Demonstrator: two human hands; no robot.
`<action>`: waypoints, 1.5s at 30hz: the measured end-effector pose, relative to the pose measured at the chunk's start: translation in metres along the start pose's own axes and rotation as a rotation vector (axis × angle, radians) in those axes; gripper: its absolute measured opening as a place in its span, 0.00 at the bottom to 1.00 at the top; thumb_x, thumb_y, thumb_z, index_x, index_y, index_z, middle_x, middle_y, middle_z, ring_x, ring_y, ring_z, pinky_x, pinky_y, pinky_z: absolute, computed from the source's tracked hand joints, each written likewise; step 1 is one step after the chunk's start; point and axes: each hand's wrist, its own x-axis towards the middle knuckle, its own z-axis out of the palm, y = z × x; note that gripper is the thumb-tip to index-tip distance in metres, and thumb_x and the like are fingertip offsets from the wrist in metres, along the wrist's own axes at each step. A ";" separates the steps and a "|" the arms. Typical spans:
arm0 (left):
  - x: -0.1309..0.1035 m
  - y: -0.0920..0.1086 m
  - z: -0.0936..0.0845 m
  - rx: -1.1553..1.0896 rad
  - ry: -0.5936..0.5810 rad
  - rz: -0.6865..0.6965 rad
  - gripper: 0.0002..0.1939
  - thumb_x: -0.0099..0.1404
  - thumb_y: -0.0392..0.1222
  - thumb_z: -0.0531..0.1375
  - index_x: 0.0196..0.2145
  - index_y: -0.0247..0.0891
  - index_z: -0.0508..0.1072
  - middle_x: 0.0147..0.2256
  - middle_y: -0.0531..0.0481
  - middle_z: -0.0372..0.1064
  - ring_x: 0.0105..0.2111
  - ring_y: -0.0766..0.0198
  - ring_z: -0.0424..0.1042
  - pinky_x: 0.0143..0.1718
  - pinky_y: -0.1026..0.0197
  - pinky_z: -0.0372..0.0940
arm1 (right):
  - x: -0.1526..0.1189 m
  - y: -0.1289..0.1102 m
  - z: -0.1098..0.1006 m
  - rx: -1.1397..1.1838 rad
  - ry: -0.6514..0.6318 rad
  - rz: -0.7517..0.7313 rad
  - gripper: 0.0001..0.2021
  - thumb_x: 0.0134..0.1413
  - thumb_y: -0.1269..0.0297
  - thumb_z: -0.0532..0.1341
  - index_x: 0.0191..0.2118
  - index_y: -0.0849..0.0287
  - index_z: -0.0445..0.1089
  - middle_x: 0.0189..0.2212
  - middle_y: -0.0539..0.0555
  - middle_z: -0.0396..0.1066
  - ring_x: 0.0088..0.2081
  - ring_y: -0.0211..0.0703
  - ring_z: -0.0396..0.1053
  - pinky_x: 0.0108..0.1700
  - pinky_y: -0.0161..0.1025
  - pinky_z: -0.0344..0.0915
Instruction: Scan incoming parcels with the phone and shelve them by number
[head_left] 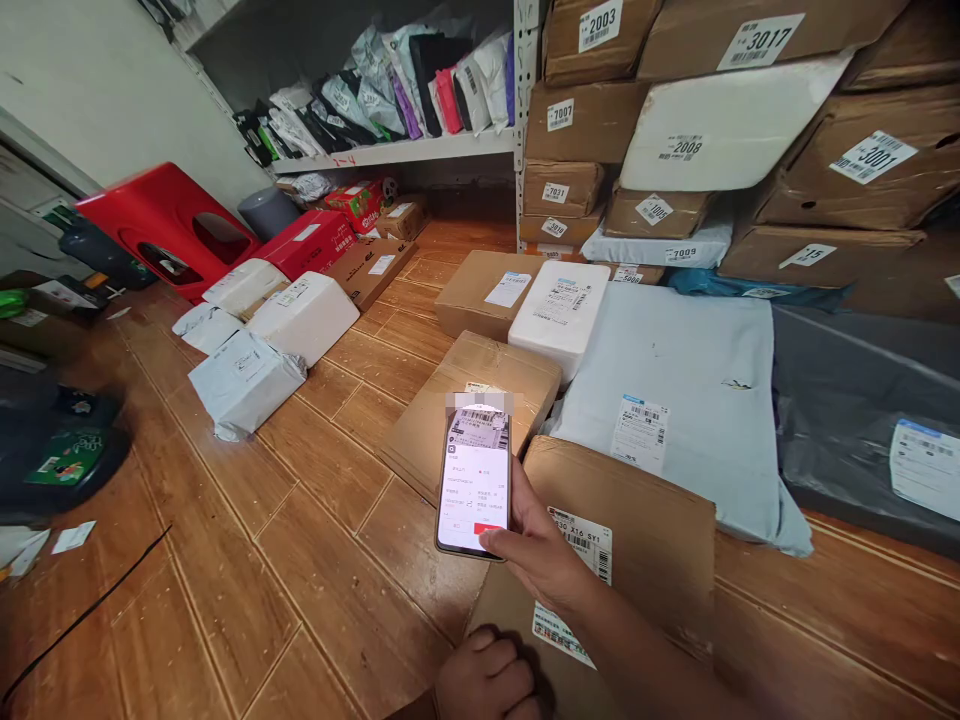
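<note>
My right hand [541, 540] is closed around a smartphone [461, 500], its thumb on a red button low on the lit screen. The phone is held above a flat cardboard box [420, 430], and the top of its screen shows a camera picture of a barcode label. Below it, my left hand [486, 676] is curled into a fist at the left edge of a nearer cardboard box [660, 530]; nothing shows in its fingers. Printed labels on that nearer box are partly covered by my right hand and forearm.
A white box [561, 310], a brown carton [472, 290] and a large pale plastic parcel [697, 380] lie beyond. Numbered cartons [577, 120] are stacked at right. White parcels [247, 375] and a red plastic stool [169, 225] stand left. A black cable [90, 610] crosses the floor.
</note>
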 end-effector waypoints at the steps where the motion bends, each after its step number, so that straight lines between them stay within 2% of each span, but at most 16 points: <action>1: 0.001 0.000 0.000 -0.004 0.003 -0.003 0.07 0.68 0.35 0.56 0.30 0.39 0.69 0.24 0.55 0.64 0.26 0.67 0.62 0.31 0.61 0.54 | -0.001 -0.001 -0.003 -0.011 -0.020 -0.009 0.40 0.37 0.72 0.66 0.60 0.46 0.57 0.52 0.50 0.71 0.50 0.52 0.69 0.48 0.45 0.63; 5: 0.004 0.001 -0.001 0.000 0.038 -0.033 0.12 0.70 0.34 0.52 0.28 0.38 0.68 0.23 0.55 0.63 0.26 0.67 0.60 0.30 0.61 0.53 | -0.009 -0.010 -0.009 -0.086 -0.070 -0.018 0.38 0.40 0.72 0.65 0.60 0.48 0.57 0.54 0.52 0.70 0.51 0.53 0.68 0.50 0.48 0.62; 10: 0.008 0.002 -0.002 0.008 0.033 -0.020 0.10 0.69 0.33 0.54 0.29 0.38 0.69 0.22 0.55 0.62 0.25 0.67 0.59 0.31 0.61 0.52 | -0.020 -0.027 -0.011 -0.066 -0.106 0.036 0.41 0.41 0.73 0.64 0.63 0.46 0.54 0.57 0.53 0.68 0.55 0.55 0.67 0.56 0.53 0.60; 15: 0.004 0.002 -0.005 0.004 -0.013 -0.032 0.15 0.73 0.37 0.48 0.30 0.38 0.68 0.22 0.54 0.62 0.24 0.67 0.59 0.30 0.60 0.50 | -0.025 -0.024 -0.023 -0.064 -0.095 0.006 0.44 0.41 0.71 0.66 0.65 0.45 0.49 0.56 0.56 0.69 0.52 0.58 0.70 0.51 0.55 0.64; 20: -0.008 0.001 -0.004 0.022 -0.111 -0.005 0.09 0.71 0.40 0.52 0.35 0.38 0.69 0.27 0.52 0.67 0.27 0.66 0.64 0.31 0.59 0.54 | -0.028 -0.024 -0.030 0.008 -0.081 -0.004 0.47 0.41 0.69 0.70 0.65 0.43 0.48 0.55 0.56 0.70 0.52 0.58 0.70 0.49 0.54 0.66; 25: -0.006 0.000 -0.003 0.011 -0.056 -0.021 0.11 0.72 0.36 0.50 0.32 0.38 0.69 0.25 0.53 0.65 0.27 0.66 0.63 0.33 0.60 0.55 | -0.034 -0.044 -0.025 0.027 -0.143 0.030 0.45 0.40 0.64 0.72 0.63 0.46 0.49 0.47 0.55 0.74 0.49 0.56 0.72 0.47 0.51 0.65; 28: -0.003 0.000 -0.003 0.015 -0.025 -0.014 0.13 0.72 0.34 0.50 0.30 0.38 0.68 0.23 0.54 0.63 0.26 0.66 0.60 0.33 0.61 0.54 | -0.037 -0.051 -0.025 -0.006 -0.136 0.017 0.42 0.41 0.64 0.72 0.61 0.48 0.50 0.47 0.56 0.74 0.48 0.54 0.71 0.45 0.47 0.65; 33: 0.000 0.000 -0.005 0.029 -0.043 -0.024 0.13 0.71 0.34 0.50 0.30 0.38 0.69 0.24 0.54 0.64 0.27 0.66 0.61 0.34 0.60 0.56 | -0.038 -0.052 -0.034 -0.065 -0.151 0.004 0.42 0.43 0.64 0.71 0.62 0.49 0.48 0.49 0.55 0.71 0.46 0.50 0.70 0.45 0.44 0.63; 37: 0.000 -0.001 -0.005 0.029 -0.035 -0.017 0.16 0.73 0.35 0.48 0.28 0.38 0.68 0.23 0.54 0.63 0.26 0.66 0.60 0.33 0.60 0.54 | -0.040 -0.049 -0.041 -0.069 -0.132 0.020 0.41 0.42 0.65 0.71 0.61 0.48 0.52 0.46 0.52 0.71 0.44 0.49 0.69 0.43 0.43 0.62; 41: -0.018 -0.001 0.000 0.019 -0.060 -0.013 0.15 0.72 0.35 0.50 0.29 0.39 0.70 0.21 0.55 0.63 0.25 0.66 0.59 0.31 0.60 0.54 | -0.044 -0.047 -0.043 -0.044 -0.113 0.006 0.39 0.41 0.66 0.71 0.59 0.47 0.55 0.44 0.50 0.71 0.43 0.48 0.70 0.44 0.43 0.63; 43: -0.032 0.000 0.000 -0.139 -0.138 -0.168 0.12 0.72 0.37 0.52 0.31 0.42 0.72 0.23 0.54 0.66 0.25 0.66 0.62 0.29 0.61 0.57 | -0.040 -0.050 -0.043 -0.012 -0.108 0.021 0.41 0.39 0.67 0.71 0.60 0.48 0.54 0.45 0.51 0.73 0.45 0.50 0.71 0.44 0.43 0.64; 44: -0.037 0.001 -0.001 -0.252 -0.182 -0.296 0.10 0.71 0.40 0.54 0.33 0.44 0.73 0.25 0.53 0.68 0.27 0.66 0.63 0.29 0.61 0.59 | -0.036 -0.053 -0.044 0.012 -0.112 0.044 0.41 0.39 0.67 0.71 0.60 0.49 0.54 0.44 0.52 0.74 0.45 0.50 0.72 0.44 0.43 0.65; 45: -0.041 0.002 -0.002 -0.387 -0.237 -0.489 0.08 0.71 0.43 0.55 0.36 0.46 0.74 0.30 0.52 0.71 0.30 0.65 0.66 0.32 0.62 0.63 | -0.030 -0.057 -0.045 0.038 -0.121 0.074 0.41 0.39 0.67 0.70 0.60 0.50 0.54 0.44 0.53 0.75 0.44 0.51 0.73 0.43 0.43 0.66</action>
